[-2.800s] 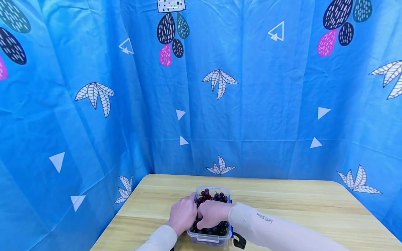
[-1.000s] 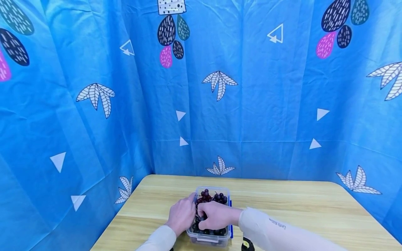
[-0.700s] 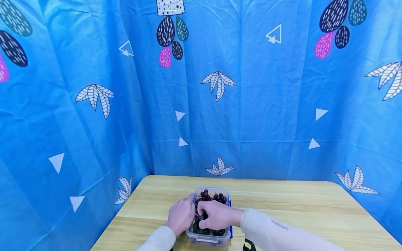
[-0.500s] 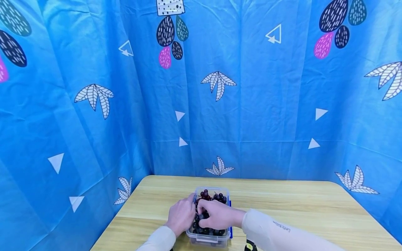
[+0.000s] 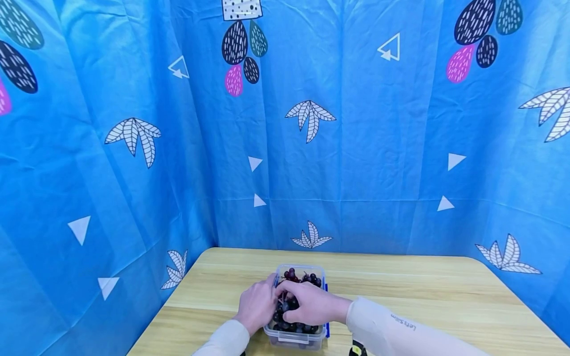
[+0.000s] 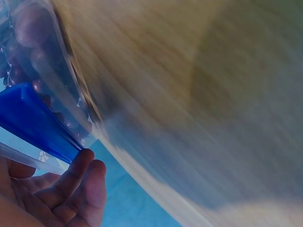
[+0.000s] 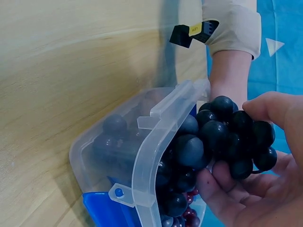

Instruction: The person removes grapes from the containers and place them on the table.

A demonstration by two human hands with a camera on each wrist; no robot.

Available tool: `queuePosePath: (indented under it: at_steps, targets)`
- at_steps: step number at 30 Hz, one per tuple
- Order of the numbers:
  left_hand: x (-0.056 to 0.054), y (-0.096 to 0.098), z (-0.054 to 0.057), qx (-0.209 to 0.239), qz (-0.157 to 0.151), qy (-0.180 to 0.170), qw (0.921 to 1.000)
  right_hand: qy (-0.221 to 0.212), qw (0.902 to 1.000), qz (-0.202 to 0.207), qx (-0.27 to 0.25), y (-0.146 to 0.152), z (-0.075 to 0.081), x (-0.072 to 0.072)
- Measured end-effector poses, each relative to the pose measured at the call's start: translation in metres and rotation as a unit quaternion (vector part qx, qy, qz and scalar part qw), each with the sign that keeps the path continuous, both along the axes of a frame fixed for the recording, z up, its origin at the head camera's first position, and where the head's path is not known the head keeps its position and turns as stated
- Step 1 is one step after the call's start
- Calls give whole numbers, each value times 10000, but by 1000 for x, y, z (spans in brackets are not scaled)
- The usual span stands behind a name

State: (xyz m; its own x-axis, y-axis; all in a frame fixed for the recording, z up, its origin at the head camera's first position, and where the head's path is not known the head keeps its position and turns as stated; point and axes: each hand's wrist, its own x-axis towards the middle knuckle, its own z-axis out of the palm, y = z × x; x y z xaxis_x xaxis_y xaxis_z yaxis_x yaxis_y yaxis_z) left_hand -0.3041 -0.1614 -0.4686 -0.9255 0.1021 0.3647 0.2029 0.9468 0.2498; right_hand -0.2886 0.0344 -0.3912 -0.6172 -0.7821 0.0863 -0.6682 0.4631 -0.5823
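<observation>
Right hand (image 5: 313, 303) pinches black grape cluster (image 7: 234, 135) at top of clear rectangular plastic box (image 5: 295, 338); left hand (image 5: 257, 304), fingers bunched, grips box's left edge.

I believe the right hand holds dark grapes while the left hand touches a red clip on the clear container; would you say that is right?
Not quite: the clip is blue, not red, as the left wrist view shows. The left hand does touch it on the clear container, and the right hand does hold dark grapes.
</observation>
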Motion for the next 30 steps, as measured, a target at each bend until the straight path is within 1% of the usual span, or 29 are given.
queuePosePath:
  at_steps: [5,11,17,20,26,30]
  targets:
    - [0,0,0,75,29,-56,10000,71,10000,48,-22,2,1,-3]
    - [0,1,2,155,98,-188,9997,85,9999,59,-134,3,4,-1]
    - [-1,2,2,117,153,-167,9997,-22,9996,32,-277,5,6,0]
    - [-1,3,2,101,178,-142,9997,-91,9993,-22,-370,6,6,-1]
    - [0,4,3,157,129,-88,9998,-51,9986,-253,-464,10,9,0]
    - [0,4,4,225,116,-133,9996,-91,9979,-271,-574,13,10,0]
